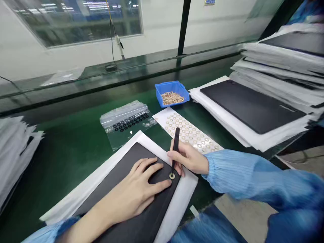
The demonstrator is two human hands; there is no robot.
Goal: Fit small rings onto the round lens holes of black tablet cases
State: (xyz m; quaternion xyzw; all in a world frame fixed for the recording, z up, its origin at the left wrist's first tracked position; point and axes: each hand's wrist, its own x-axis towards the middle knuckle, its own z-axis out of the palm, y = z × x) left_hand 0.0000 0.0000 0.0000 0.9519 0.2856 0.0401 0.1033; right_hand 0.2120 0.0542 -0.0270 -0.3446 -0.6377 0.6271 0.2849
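Note:
A flat black panel [131, 162] lies on white sheets [182, 197] in front of me. My left hand [141, 184] rests flat on it with fingers spread, the thumb close to a small ring [171, 176] at the panel's corner. Black tweezers [176, 141] stand nearly upright in my right hand [188, 157], their tips down at that ring. Just beyond is a white sheet of ring stickers [187, 130] in rows. To its left, a clear plastic bag [124, 116] has several black rings on it or in it; I cannot tell which.
A blue bin [174, 89] of small tan pieces stands behind the sticker sheet. At right, another black panel [253, 101] lies on paper beside tall stacks of papered panels [280, 60]. More papered sheets [17, 148] are piled at left on the green table [73, 141].

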